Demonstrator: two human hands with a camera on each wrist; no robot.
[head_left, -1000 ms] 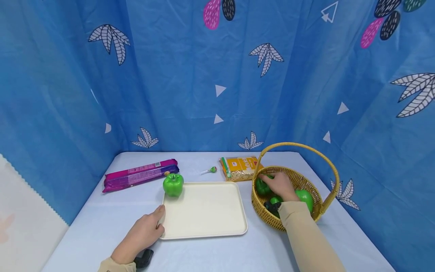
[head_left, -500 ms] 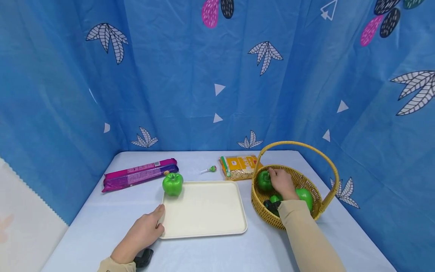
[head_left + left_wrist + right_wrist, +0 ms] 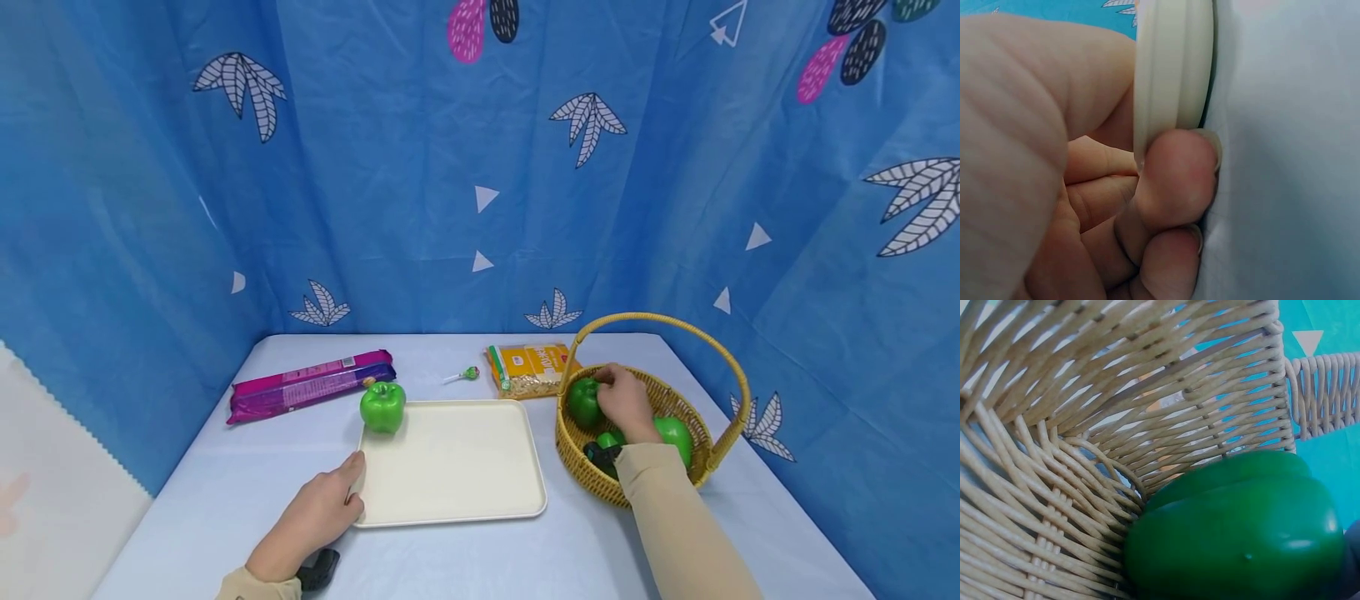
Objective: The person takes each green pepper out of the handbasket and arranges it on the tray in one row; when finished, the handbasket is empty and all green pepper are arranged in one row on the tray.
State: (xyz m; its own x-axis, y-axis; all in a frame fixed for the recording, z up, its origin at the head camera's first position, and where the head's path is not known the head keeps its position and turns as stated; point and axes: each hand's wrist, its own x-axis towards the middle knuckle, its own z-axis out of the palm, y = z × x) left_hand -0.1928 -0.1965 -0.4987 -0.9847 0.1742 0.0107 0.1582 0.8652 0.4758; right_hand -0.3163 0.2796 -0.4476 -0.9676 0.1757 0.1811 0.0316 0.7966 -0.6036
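In the head view my left hand [image 3: 318,508] is at the left rim of a cream rectangular tray [image 3: 453,462]. Up close in the left wrist view, the fingers [image 3: 1179,181] are bent against the tray's edge and pinch it. A shiny green bell pepper [image 3: 382,407] sits at the tray's far left corner. My right hand [image 3: 626,404] reaches into a wicker basket [image 3: 581,475] and holds another green bell pepper [image 3: 583,403] near its top. This pepper fills the lower right of the right wrist view, against the woven wall; most of the fingers are hidden there.
More green items, one a large rounded one [image 3: 672,437], lie in the basket, partly under the right wrist. The basket's tall handle [image 3: 660,317] arches over. Behind the tray lie a purple snack pack [image 3: 311,386], a lollipop [image 3: 468,374] and a yellow bag [image 3: 528,371].
My right hand has shifted slightly right on the pepper in the basket, so more of the pepper shows. My left hand and the tray have stayed in place.
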